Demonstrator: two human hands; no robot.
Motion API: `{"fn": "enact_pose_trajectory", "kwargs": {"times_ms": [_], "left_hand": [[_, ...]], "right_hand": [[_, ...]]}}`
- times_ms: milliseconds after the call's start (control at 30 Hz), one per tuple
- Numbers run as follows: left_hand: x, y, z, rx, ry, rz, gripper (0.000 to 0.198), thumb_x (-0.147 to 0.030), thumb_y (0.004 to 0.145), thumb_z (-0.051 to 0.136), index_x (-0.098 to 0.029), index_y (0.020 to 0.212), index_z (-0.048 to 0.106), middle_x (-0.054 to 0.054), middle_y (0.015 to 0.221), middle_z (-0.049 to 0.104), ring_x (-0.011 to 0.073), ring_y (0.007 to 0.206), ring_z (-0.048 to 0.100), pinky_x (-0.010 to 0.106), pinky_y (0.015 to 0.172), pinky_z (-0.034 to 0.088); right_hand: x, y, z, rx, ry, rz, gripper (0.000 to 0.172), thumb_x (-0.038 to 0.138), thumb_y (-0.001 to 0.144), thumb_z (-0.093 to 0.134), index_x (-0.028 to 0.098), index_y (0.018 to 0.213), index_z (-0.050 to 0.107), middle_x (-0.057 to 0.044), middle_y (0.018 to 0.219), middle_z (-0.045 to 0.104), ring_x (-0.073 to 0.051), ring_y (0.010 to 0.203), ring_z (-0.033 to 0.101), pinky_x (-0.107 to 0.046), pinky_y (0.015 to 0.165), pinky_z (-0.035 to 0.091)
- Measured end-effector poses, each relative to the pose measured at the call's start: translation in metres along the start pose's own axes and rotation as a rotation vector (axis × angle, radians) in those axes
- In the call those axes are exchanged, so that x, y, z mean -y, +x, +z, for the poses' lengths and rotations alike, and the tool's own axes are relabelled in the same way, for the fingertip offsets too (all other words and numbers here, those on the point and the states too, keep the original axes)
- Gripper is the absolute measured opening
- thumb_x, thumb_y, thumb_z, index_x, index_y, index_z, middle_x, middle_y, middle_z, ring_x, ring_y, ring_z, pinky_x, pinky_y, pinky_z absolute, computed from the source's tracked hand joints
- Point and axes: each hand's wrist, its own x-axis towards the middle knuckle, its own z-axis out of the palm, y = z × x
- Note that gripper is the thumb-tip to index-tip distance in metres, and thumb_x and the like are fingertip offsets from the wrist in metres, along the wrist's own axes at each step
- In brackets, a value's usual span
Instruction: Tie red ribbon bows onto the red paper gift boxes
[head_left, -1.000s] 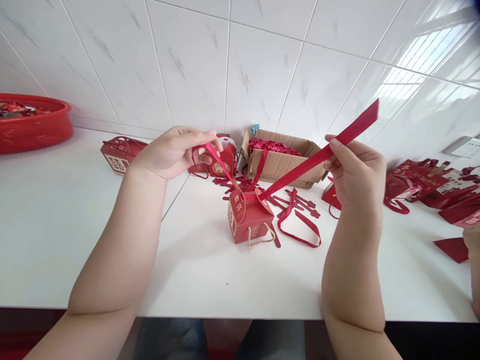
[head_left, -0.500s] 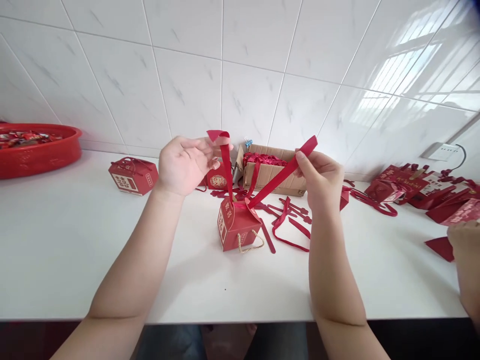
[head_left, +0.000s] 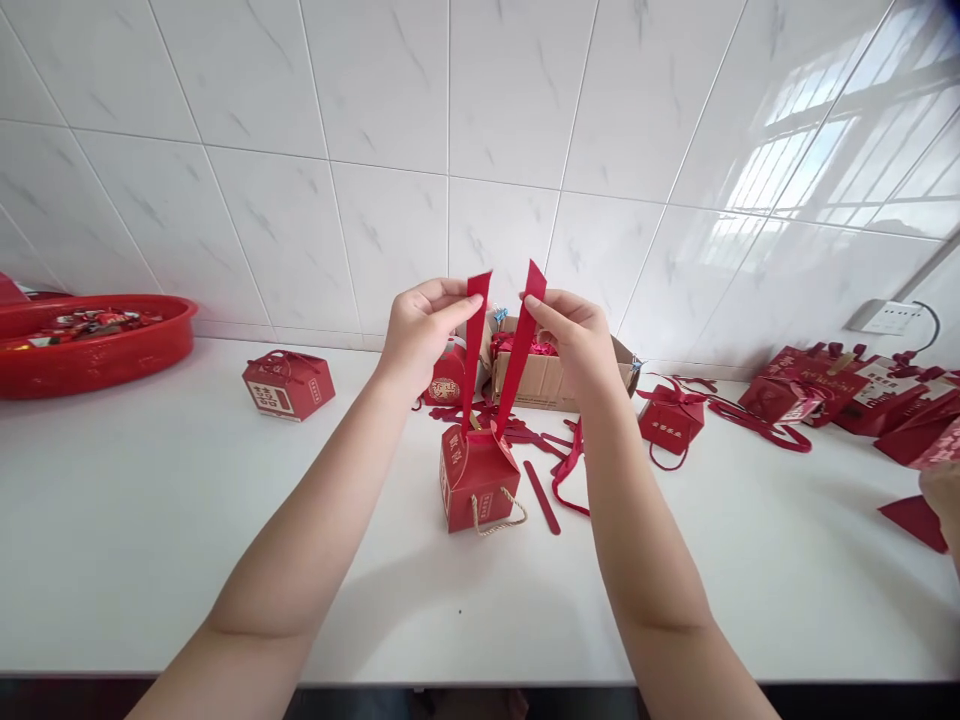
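A small red gift box (head_left: 480, 470) with a cord handle on its side stands upright on the white table. Red ribbon (head_left: 516, 362) runs up out of its top in two lengths. My left hand (head_left: 429, 325) pinches the left end between thumb and fingers, and my right hand (head_left: 568, 325) pinches the right end. Both ends are held up side by side, a short gap apart, above the box. Where the ribbon passes through the top of the box is hidden.
A red basin (head_left: 150, 345) of wrapped sweets and another gift box (head_left: 289, 385) are at left. Behind stands a cardboard carton (head_left: 544, 380). At right are a bowed box (head_left: 673, 420), several red packages (head_left: 840, 400) and another person's hand (head_left: 943, 505). A red strip (head_left: 541, 498) lies nearby.
My hands have come closer together, bringing the ribbon ends nearly parallel. My left hand, formerly spread with the ribbon draped at its fingers, now pinches its end. The view has shifted slightly.
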Motion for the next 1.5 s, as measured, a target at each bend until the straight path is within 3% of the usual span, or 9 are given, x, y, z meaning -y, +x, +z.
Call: {"fn": "enact_pose_trajectory", "kwargs": {"times_ms": [233,600,800,1000,1133,1333,1500], "left_hand": [[-0.012,0.002,0.001,-0.034,0.061,-0.005,0.016,-0.033,0.073,0.071,-0.018,0.075,0.067,0.005,0.079,0.073,0.0162,0.068,0.066,0.025,0.052,0.046],[-0.013,0.0,0.002,-0.05,0.075,0.033,0.016,-0.034,0.071,0.075,-0.019,0.072,0.07,0.002,0.075,0.07,0.0155,0.073,0.065,0.026,0.062,0.05],[-0.019,0.007,0.004,0.116,0.063,0.097,0.019,-0.028,0.065,0.082,-0.015,0.074,0.071,0.005,0.079,0.072,0.017,0.079,0.067,0.03,0.079,0.053],[-0.027,0.02,0.002,0.194,0.113,0.004,0.028,-0.013,0.063,0.082,-0.015,0.089,0.07,0.0,0.067,0.066,0.0149,0.068,0.066,0.032,0.077,0.052],[-0.032,0.027,0.0,0.281,0.171,-0.012,0.019,-0.019,0.061,0.083,-0.014,0.075,0.072,0.004,0.069,0.068,0.0168,0.069,0.065,0.033,0.071,0.052],[-0.036,0.034,-0.002,0.247,0.256,-0.017,0.018,-0.023,0.056,0.085,-0.017,0.064,0.07,0.003,0.062,0.064,0.0153,0.063,0.059,0.031,0.061,0.046],[-0.031,0.04,-0.004,0.239,0.188,-0.18,0.022,-0.019,0.054,0.086,-0.016,0.06,0.066,0.003,0.063,0.064,0.0137,0.06,0.058,0.033,0.063,0.045]], "right_hand": [[0.005,0.001,0.008,0.117,0.096,0.023,0.015,0.038,0.079,0.068,0.024,0.082,0.071,0.0,0.08,0.069,-0.013,0.072,0.062,-0.03,0.072,0.052],[0.006,0.001,0.013,0.101,0.171,0.069,0.016,0.039,0.077,0.07,0.024,0.083,0.069,0.001,0.081,0.066,-0.01,0.068,0.06,-0.026,0.064,0.051],[0.013,0.002,0.02,0.059,0.121,0.064,0.015,0.035,0.074,0.072,0.02,0.077,0.067,0.0,0.074,0.066,-0.011,0.067,0.061,-0.028,0.067,0.053],[0.012,0.007,0.02,0.057,-0.037,0.028,0.013,0.029,0.076,0.067,0.018,0.07,0.065,0.0,0.067,0.065,-0.01,0.059,0.058,-0.027,0.059,0.048],[0.015,0.008,0.015,0.143,-0.056,0.005,0.012,0.026,0.077,0.064,0.017,0.071,0.066,0.001,0.066,0.063,-0.009,0.058,0.055,-0.026,0.057,0.047],[0.022,0.006,0.011,0.291,-0.064,0.006,0.03,0.048,0.074,0.072,0.019,0.081,0.066,-0.001,0.079,0.067,-0.012,0.069,0.06,-0.026,0.062,0.051],[0.017,0.014,0.01,0.259,-0.199,-0.047,0.042,0.06,0.068,0.072,0.019,0.074,0.064,0.001,0.06,0.06,-0.011,0.053,0.055,-0.026,0.049,0.044]]}}
